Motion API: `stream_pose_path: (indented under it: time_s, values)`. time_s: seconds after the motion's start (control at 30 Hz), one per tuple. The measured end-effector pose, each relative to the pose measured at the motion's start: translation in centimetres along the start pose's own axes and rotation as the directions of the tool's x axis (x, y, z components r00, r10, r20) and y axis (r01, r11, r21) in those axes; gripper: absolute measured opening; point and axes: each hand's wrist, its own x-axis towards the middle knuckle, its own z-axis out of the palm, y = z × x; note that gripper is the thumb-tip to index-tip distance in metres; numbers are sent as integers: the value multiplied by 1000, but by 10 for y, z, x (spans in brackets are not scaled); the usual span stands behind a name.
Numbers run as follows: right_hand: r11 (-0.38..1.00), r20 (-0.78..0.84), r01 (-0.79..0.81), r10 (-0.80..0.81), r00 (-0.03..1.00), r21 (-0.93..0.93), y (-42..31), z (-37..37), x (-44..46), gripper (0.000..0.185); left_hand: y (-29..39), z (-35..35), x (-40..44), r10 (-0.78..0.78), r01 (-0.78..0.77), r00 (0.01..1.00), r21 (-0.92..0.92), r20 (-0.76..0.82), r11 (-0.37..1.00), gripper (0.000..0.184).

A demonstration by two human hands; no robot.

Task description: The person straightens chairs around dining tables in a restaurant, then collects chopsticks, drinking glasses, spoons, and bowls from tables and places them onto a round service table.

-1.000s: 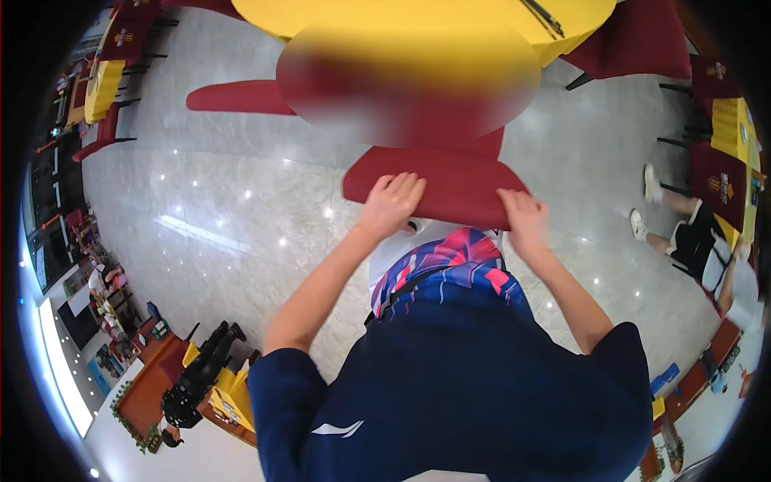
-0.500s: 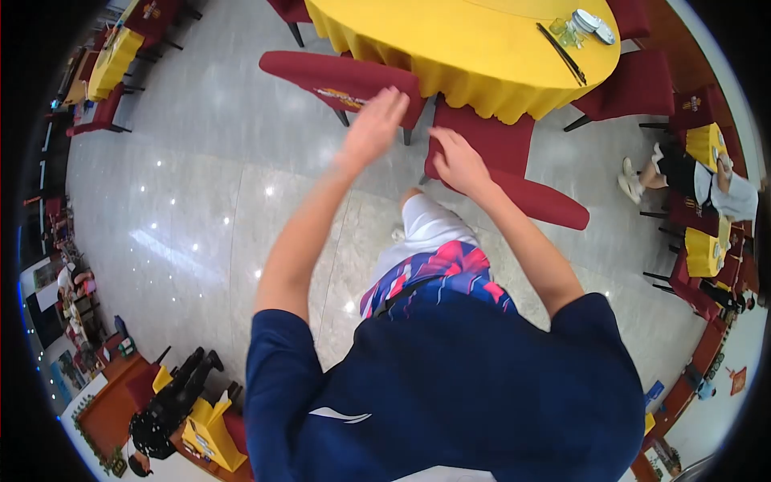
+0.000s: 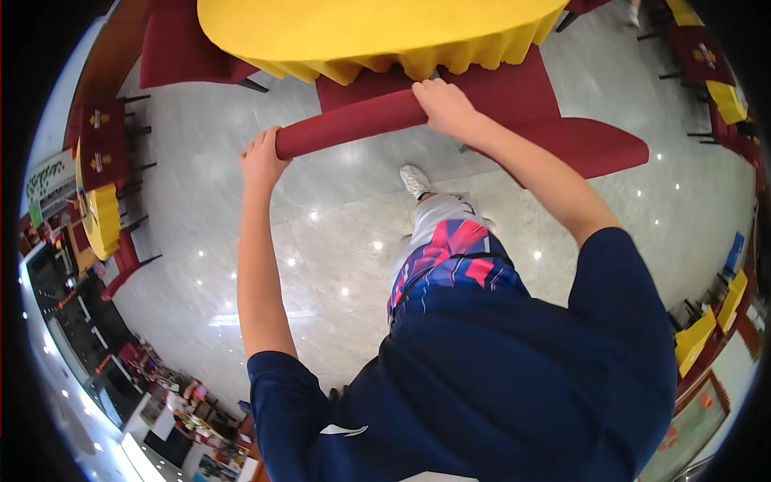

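A dark red upholstered chair (image 3: 353, 124) stands in front of me, its seat partly under the yellow tablecloth (image 3: 385, 36). My left hand (image 3: 264, 159) is wrapped round the left end of the chair's backrest. The right end of the same backrest is gripped by my right hand (image 3: 444, 104), its fingers curled over the top edge. Just right of it, a second red chair (image 3: 574, 145) stands at the table, its backrest close to my right forearm. Both chairs' legs are mostly hidden.
Another red chair (image 3: 189, 48) stands at the table's left side. Smaller tables with yellow cloths (image 3: 102, 217) and red chairs line the left and right walls. Shiny tiled floor (image 3: 321, 233) lies around my feet. A framed picture (image 3: 683, 434) is at the lower right.
Both hands went from being in the air to gripping a chair backrest. My view has turned along the table; the dishes and chopsticks on it are out of sight.
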Motion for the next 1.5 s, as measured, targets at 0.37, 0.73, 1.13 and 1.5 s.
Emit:
stream_pose_path:
  time_s: [0.37, 0.73, 1.13, 1.5]
  values:
    - [985, 7, -170, 170, 985, 6, -11, -41, -110, 42, 27, 1, -70, 255, -240, 966, -216, 42, 946, 57]
    - [734, -14, -534, 583, 812, -419, -123, 28, -114, 46, -151, 46, -69, 716, -505, 698, -697, 17, 509, 59]
    - [406, 217, -822, 913, 346, -399, -213, 91, 17, 33, -415, 53, 5, 602, -444, 776, -514, 188, 734, 18]
    - [858, 128, -373, 351, 928, 353, -391, 253, 541, 94, -714, -14, 315, 613, -618, 783, -19, -105, 786, 73]
